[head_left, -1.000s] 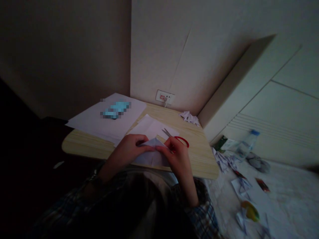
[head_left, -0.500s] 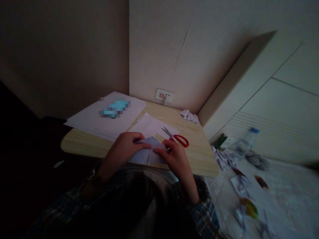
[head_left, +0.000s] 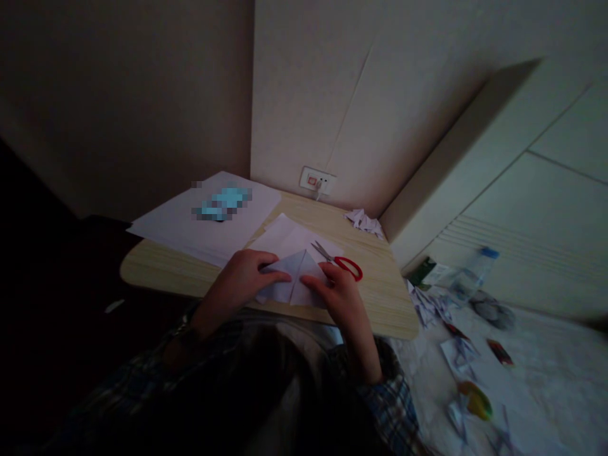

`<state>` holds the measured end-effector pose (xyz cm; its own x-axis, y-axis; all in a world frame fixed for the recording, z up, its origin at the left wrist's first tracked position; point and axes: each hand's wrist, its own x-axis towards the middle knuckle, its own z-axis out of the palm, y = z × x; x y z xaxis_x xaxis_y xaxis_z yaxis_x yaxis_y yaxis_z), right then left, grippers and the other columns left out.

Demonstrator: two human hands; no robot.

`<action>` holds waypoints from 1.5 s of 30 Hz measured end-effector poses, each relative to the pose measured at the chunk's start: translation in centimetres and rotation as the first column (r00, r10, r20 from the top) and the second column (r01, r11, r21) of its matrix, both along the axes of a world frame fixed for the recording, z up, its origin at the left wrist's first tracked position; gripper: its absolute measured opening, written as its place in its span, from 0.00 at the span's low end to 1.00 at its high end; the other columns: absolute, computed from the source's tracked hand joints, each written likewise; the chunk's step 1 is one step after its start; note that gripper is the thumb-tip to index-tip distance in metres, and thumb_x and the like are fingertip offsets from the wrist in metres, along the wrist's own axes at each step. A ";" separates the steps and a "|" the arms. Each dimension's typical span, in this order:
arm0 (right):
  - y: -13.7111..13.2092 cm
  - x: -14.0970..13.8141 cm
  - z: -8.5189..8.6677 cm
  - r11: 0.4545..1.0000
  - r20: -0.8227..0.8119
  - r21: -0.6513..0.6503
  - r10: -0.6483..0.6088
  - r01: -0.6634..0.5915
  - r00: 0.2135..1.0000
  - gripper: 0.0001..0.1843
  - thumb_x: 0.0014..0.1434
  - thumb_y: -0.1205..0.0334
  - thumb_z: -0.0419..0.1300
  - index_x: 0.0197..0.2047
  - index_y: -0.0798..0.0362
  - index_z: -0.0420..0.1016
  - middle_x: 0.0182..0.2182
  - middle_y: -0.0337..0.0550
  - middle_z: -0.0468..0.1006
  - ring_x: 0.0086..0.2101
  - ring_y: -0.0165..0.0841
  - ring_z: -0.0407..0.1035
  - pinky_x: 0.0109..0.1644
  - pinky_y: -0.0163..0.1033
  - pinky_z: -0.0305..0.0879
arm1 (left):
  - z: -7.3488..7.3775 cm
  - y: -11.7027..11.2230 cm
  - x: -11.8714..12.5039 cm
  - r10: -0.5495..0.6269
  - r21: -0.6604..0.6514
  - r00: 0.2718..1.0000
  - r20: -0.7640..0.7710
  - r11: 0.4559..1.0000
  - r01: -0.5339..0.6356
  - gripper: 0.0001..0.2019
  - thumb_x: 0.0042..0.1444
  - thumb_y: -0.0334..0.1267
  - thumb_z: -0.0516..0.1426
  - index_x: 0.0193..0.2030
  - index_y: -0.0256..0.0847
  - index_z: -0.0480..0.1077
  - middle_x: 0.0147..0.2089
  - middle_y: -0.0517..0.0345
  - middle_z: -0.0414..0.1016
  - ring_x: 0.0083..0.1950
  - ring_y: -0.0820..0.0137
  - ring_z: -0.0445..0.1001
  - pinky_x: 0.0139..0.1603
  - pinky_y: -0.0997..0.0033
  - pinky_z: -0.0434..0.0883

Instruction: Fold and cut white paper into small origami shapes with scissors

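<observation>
A white sheet of paper folded to a point [head_left: 292, 282] lies at the near edge of a small wooden table [head_left: 380, 297]. My left hand [head_left: 242, 278] presses on the paper's left half, with its fingers bent over the fold. My right hand [head_left: 339, 297] pinches and presses down the right half. Red-handled scissors [head_left: 339, 261] lie just behind my right hand, not touched.
Loose white sheets [head_left: 209, 221] cover the table's far left, and small folded paper pieces [head_left: 363, 221] sit at its far right corner. A wall socket [head_left: 317, 180] is behind. On the bed to the right lie several folded papers [head_left: 430, 307], a plastic bottle [head_left: 468, 275] and wrappers.
The folded paper went from raised between my hands to flat on the table. Both hands moved slightly forward and now press its two halves down.
</observation>
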<state>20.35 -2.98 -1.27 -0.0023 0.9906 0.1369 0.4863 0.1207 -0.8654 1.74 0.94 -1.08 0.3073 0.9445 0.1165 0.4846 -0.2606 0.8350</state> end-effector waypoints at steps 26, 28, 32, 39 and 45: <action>0.5 0.1 -0.7 0.998 0.316 -0.037 -0.044 0.059 0.948 0.09 0.52 0.57 0.66 0.30 0.54 0.79 0.24 0.41 0.78 0.25 0.31 0.66 0.28 0.34 0.55 | -1.1 0.4 0.7 0.012 0.012 1.000 -0.002 1.000 -0.012 0.11 0.44 0.44 0.61 0.21 0.39 0.70 0.21 0.66 0.68 0.27 0.70 0.66 0.29 0.73 0.58; 0.6 0.1 -0.9 0.999 0.290 -0.012 -0.046 0.051 0.956 0.08 0.51 0.57 0.66 0.29 0.54 0.79 0.23 0.40 0.78 0.24 0.31 0.66 0.27 0.34 0.55 | -1.4 0.5 0.7 -0.025 0.017 1.000 0.019 1.000 0.024 0.10 0.46 0.44 0.60 0.23 0.39 0.72 0.23 0.64 0.72 0.29 0.69 0.68 0.31 0.73 0.59; 0.7 0.1 -1.3 0.999 0.272 0.030 -0.052 0.045 0.961 0.11 0.51 0.53 0.66 0.29 0.53 0.79 0.23 0.42 0.78 0.24 0.33 0.67 0.28 0.36 0.55 | -1.5 0.6 0.8 -0.050 0.023 0.999 0.016 0.999 0.049 0.11 0.46 0.45 0.60 0.24 0.38 0.74 0.24 0.61 0.74 0.30 0.66 0.71 0.32 0.72 0.61; 0.4 -0.5 -0.8 0.996 0.269 0.034 -0.093 0.087 0.959 0.12 0.49 0.52 0.67 0.27 0.52 0.78 0.22 0.42 0.77 0.24 0.34 0.65 0.28 0.37 0.54 | -1.1 0.3 1.0 -0.060 -0.005 0.995 0.076 0.998 0.061 0.11 0.46 0.44 0.62 0.28 0.37 0.78 0.27 0.59 0.78 0.32 0.63 0.74 0.34 0.70 0.64; 0.0 1.1 0.1 0.977 -0.101 0.097 -0.179 0.189 0.979 0.15 0.45 0.54 0.68 0.34 0.51 0.74 0.30 0.40 0.77 0.31 0.35 0.70 0.34 0.38 0.64 | -0.1 0.1 0.8 0.164 -0.124 0.926 0.341 0.984 -0.128 0.12 0.39 0.44 0.66 0.28 0.37 0.78 0.28 0.59 0.79 0.30 0.65 0.73 0.32 0.70 0.66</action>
<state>21.49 -3.03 -1.13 0.1957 0.9528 0.2322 0.4281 0.1300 -0.8943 2.49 1.05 -1.15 0.1219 0.9879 0.0958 0.1850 -0.1174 0.9757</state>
